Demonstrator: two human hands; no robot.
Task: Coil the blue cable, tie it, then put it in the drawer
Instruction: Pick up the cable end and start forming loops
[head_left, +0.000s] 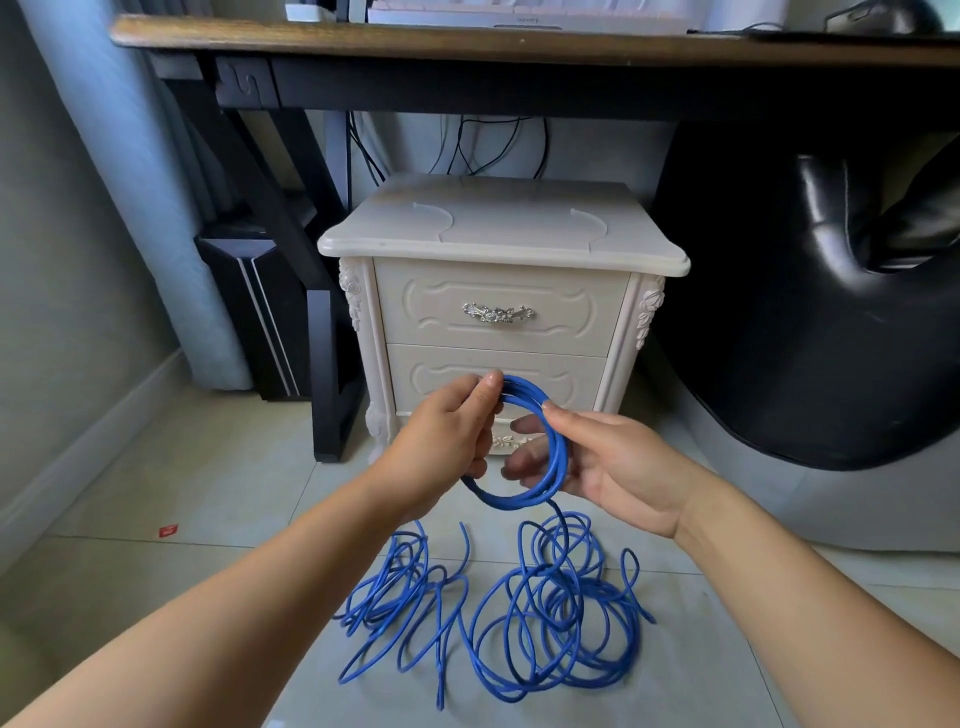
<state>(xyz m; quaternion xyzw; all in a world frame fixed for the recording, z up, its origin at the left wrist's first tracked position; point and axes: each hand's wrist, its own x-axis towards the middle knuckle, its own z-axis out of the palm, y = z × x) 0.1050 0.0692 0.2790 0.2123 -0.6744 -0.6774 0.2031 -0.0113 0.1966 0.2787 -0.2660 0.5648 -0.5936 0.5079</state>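
Observation:
A small coil of blue cable hangs in the air in front of the cream nightstand. My left hand grips the coil's left side, thumb on top of the strands. My right hand holds the right side, thumb pressed on the strands and fingers behind the loop. The rest of the cable lies in loose tangled loops on the tiled floor below my hands. The top drawer with its silver handle is closed; the lower drawer is partly hidden behind my hands.
A dark wooden desk stands over the nightstand. A black chair fills the right side. A black computer case and a desk leg stand at the left. A small red scrap lies on the floor.

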